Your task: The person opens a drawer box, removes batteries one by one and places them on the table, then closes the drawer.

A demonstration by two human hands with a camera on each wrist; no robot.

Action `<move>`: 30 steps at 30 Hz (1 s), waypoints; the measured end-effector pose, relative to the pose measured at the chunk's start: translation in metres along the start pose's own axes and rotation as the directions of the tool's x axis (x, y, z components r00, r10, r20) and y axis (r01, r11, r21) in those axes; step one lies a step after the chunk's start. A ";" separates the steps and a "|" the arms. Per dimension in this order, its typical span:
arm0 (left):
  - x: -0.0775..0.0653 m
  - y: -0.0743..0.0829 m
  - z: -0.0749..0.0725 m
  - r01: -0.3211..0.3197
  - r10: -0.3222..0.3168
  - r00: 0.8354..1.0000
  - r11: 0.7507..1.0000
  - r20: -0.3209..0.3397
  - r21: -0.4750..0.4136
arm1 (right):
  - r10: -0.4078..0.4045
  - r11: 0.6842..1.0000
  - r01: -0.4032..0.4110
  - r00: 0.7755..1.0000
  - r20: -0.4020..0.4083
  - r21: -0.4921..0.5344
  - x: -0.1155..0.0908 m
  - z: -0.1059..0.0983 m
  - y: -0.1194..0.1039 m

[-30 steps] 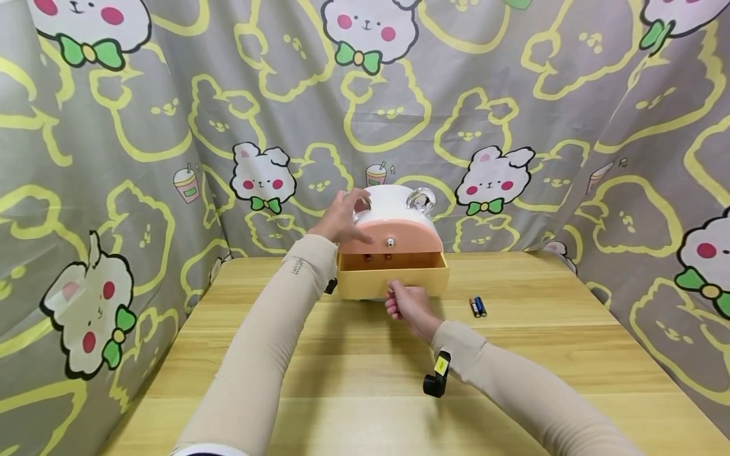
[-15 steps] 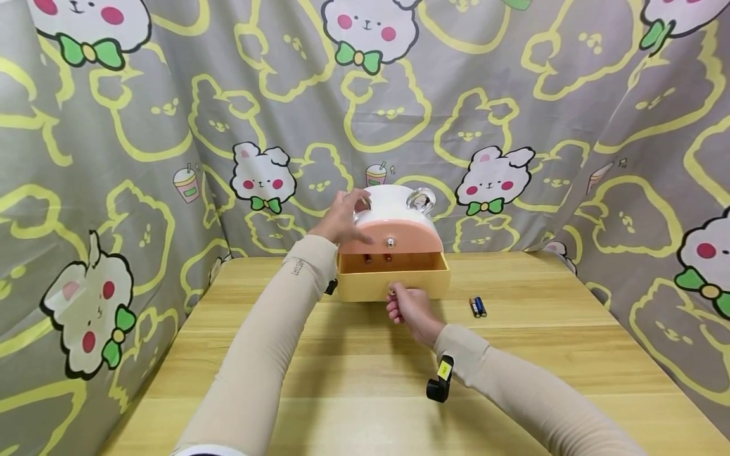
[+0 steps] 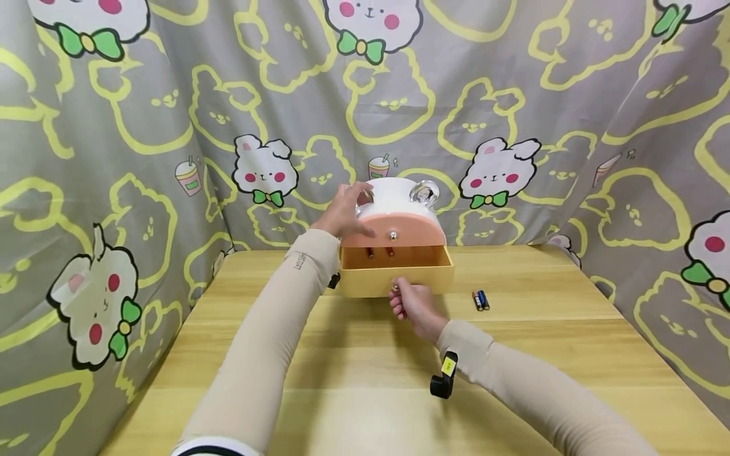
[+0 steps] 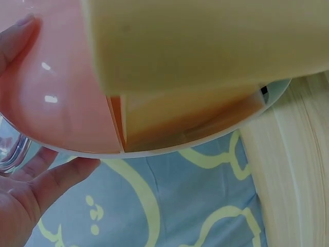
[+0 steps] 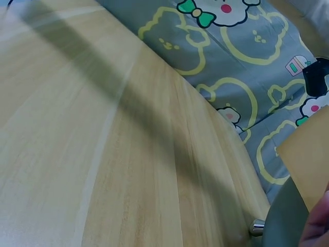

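A small storage box (image 3: pixel 393 195) with a white rounded case and clear ear-like pieces stands at the back of the table. My left hand (image 3: pixel 345 214) holds its left side; in the left wrist view the thumb lies on the pink upper drawer (image 4: pixel 61 92) and the fingers touch the white rim. Below, the yellow lower drawer (image 3: pixel 365 283) is pulled partly out. My right hand (image 3: pixel 419 309) pinches this drawer's knob (image 3: pixel 395 287), largely covered by the fingers. Two small dark red pieces (image 3: pixel 391 251) show in the drawer's opening; their kind is unclear.
Two batteries (image 3: pixel 481 300), one blue and one dark with orange, lie side by side on the wooden table (image 3: pixel 365 418), right of the box. A patterned grey curtain (image 3: pixel 319 95) encloses the back and sides.
The yellow drawer has come slightly further out toward me, with my right hand on its knob. My left hand stays on the box. The head view has shifted a little.
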State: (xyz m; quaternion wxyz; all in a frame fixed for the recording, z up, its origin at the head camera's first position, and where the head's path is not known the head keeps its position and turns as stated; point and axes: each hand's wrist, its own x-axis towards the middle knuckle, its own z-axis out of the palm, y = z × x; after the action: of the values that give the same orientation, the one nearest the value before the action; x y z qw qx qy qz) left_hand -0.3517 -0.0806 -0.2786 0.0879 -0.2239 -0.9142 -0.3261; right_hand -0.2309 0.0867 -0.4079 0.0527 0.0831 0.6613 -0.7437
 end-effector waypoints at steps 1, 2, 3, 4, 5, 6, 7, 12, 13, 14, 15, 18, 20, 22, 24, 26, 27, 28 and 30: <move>-0.002 -0.001 0.002 0.006 -0.006 1.000 1.000 0.003 -0.001 | 0.006 1.000 -0.006 1.000 -0.002 -0.001 -0.002 0.000 0.002; -0.003 -0.002 0.004 0.010 -0.010 1.000 1.000 0.004 -0.004 | 0.008 1.000 -0.009 1.000 -0.003 -0.003 -0.003 -0.001 0.004; -0.005 -0.003 0.006 0.015 -0.015 1.000 1.000 0.005 -0.009 | 0.008 1.000 -0.008 1.000 -0.004 -0.008 -0.005 -0.001 0.007; -0.008 -0.004 0.008 0.021 -0.021 1.000 1.000 0.007 -0.015 | 0.008 1.000 -0.008 1.000 -0.003 -0.015 -0.007 -0.001 0.010; -0.010 -0.006 0.009 0.029 -0.029 1.000 0.999 0.012 -0.017 | 0.015 1.000 -0.015 1.000 0.002 -0.023 -0.009 -0.001 0.012; -0.012 -0.008 0.011 0.041 -0.041 0.999 0.999 0.022 -0.018 | 0.023 0.999 -0.023 1.000 0.007 -0.030 -0.010 0.000 0.014; -0.014 -0.009 0.012 0.052 -0.052 0.998 0.998 0.036 -0.016 | 0.035 0.999 -0.035 0.999 0.014 -0.036 -0.012 0.000 0.016; -0.008 -0.009 0.008 0.044 -0.044 0.999 0.999 0.032 -0.026 | 0.019 1.000 -0.019 1.000 0.015 -0.024 -0.008 0.001 0.012; -0.005 -0.008 0.007 0.030 -0.029 0.999 0.999 0.021 -0.028 | 0.003 1.000 -0.003 1.000 0.008 -0.014 -0.006 0.001 0.010; -0.002 -0.007 0.006 0.016 -0.015 1.000 0.999 0.009 -0.032 | -0.008 1.000 0.008 1.000 0.000 -0.007 -0.004 0.000 0.008; 0.000 -0.006 0.006 0.005 -0.005 1.000 0.999 0.004 -0.034 | -0.011 1.000 0.011 1.000 -0.007 -0.003 -0.003 0.000 0.007; 0.004 -0.002 -0.001 0.013 -0.013 1.000 1.000 0.021 -0.006 | 0.007 1.000 -0.007 1.000 0.004 -0.008 0.000 0.001 0.000; 0.002 -0.002 0.003 0.023 -0.023 0.999 1.000 0.037 -0.005 | 0.028 0.999 -0.028 1.000 0.005 -0.017 -0.002 -0.002 0.003; 0.000 -0.002 0.005 0.026 -0.026 0.999 1.000 0.036 -0.007 | 0.035 0.999 -0.034 0.999 0.006 -0.017 -0.004 -0.003 0.006; -0.001 -0.002 0.006 0.019 -0.019 1.000 1.000 0.019 -0.013 | 0.021 1.000 -0.021 1.000 0.001 -0.018 -0.006 -0.003 0.006; -0.001 -0.001 0.006 0.012 -0.012 1.000 1.000 0.003 -0.015 | 0.013 1.000 -0.013 1.000 -0.003 -0.019 -0.007 -0.003 0.006; -0.001 0.000 0.005 0.013 -0.013 1.000 1.000 -0.003 -0.017 | 0.009 1.000 -0.009 1.000 -0.003 -0.020 -0.007 -0.003 0.005; -0.001 0.000 0.005 0.016 -0.016 1.000 1.000 -0.005 -0.017 | 0.008 1.000 -0.008 1.000 -0.002 -0.025 -0.007 -0.003 0.004; 0.000 0.000 0.005 0.022 -0.022 1.000 1.000 -0.002 -0.012 | 0.009 0.999 -0.009 1.000 0.000 -0.033 -0.008 -0.003 0.003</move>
State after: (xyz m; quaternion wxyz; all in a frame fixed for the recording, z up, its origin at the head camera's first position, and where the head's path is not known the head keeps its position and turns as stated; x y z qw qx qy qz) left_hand -0.3520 -0.0774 -0.2819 0.0840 -0.2139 -0.9146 -0.3327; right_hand -0.2220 0.0892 -0.4095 0.0577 0.0852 0.6731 -0.7323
